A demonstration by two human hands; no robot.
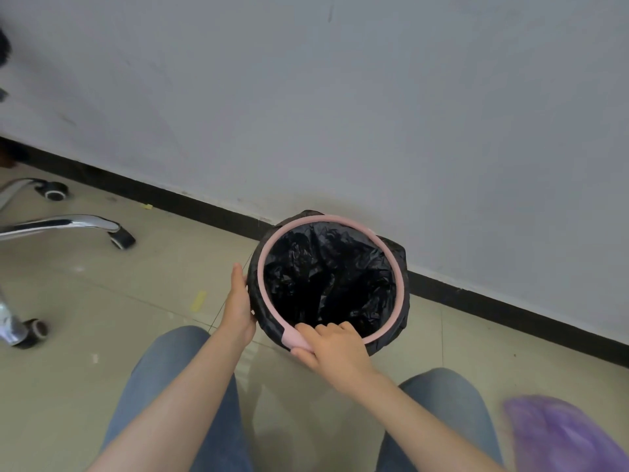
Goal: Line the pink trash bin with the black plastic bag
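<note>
The pink trash bin stands on the floor by the wall, and only its pink ring (391,253) shows around the top. A black plastic bag (326,284) fills the inside and folds over the outside wall beneath the ring. My left hand (238,301) lies flat against the bin's left side, on the folded bag. My right hand (326,345) pinches the ring's tab at the near edge, thumb under it and fingers curled over into the opening.
A white wall with a black baseboard (510,301) runs right behind the bin. An office chair's chrome legs and castors (121,238) stand at the left. A purple bag (558,434) lies at the lower right. My knees in jeans are below.
</note>
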